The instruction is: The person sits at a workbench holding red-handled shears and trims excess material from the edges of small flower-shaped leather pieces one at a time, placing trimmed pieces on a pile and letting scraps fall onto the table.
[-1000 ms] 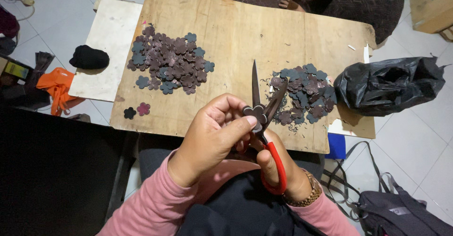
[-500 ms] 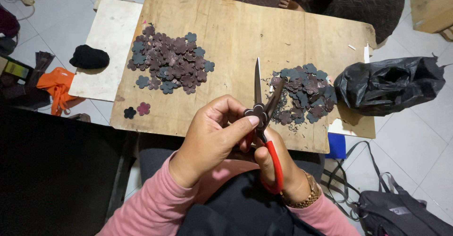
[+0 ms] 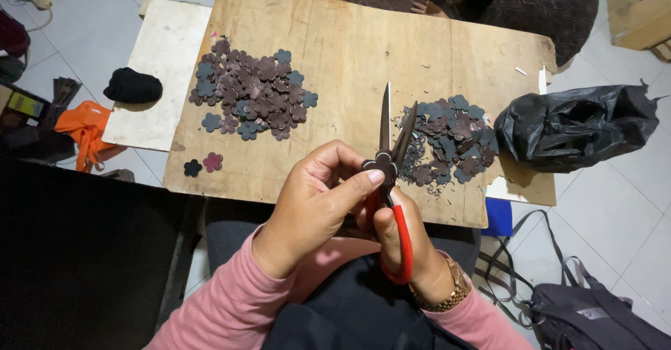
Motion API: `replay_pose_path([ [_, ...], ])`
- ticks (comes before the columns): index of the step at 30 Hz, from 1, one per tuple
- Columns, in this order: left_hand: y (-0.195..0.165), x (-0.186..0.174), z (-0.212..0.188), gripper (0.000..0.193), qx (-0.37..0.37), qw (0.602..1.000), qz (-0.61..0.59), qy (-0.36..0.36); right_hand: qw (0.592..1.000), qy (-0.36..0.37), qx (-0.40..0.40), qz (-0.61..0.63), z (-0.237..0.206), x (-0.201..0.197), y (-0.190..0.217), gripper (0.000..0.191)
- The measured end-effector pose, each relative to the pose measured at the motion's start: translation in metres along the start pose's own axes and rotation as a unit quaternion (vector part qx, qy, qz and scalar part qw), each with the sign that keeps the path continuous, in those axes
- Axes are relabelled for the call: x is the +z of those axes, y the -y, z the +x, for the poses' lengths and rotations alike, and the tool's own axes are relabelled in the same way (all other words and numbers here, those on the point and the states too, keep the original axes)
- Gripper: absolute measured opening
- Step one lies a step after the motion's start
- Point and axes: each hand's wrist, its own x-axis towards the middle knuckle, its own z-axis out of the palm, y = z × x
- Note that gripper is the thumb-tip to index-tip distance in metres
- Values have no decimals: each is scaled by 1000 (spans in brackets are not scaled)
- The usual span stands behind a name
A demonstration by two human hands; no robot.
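Head view: the left hand (image 3: 314,206) pinches a dark flower piece (image 3: 379,165) at the scissors (image 3: 391,175) gripped by the right hand (image 3: 405,245), above the bench (image 3: 335,56); small, steady snips along the petal edge look best.

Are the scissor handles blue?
No, the scissors have red handles, gripped in the right hand, while the left hand pinches a small dark flower-shaped piece at the blades.

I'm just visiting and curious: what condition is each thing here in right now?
Scissors: blades slightly open, pointing away.
Flower-shaped piece: pinched by left hand.
Right hand: gripping red handles.
Left pile: loosely heaped.
Right pile: heaped among trimmings.
Black bag: crumpled.
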Motion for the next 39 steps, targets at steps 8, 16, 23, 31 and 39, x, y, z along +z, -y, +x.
replay_pose_path([
  [8, -8, 5, -3, 14, 41, 998, 31, -22, 999, 38, 2, -10, 4, 0, 16, 87],
  [16, -13, 10, -9, 13, -15, 998, 19, -53, 987, 123, -3, 108, 0, -1, 11, 96],
  [23, -12, 8, -8, 11, 16, 995, 86, -44, 989, 116, -16, 89, 0, -4, 2, 90],
  [31, -10, 9, -5, 12, 5, 998, 54, -43, 996, 84, -17, 39, 3, -4, 8, 92],
  [39, -10, 8, -4, 10, 9, 997, 48, -51, 997, 71, -11, 20, 4, -2, 16, 94],
])
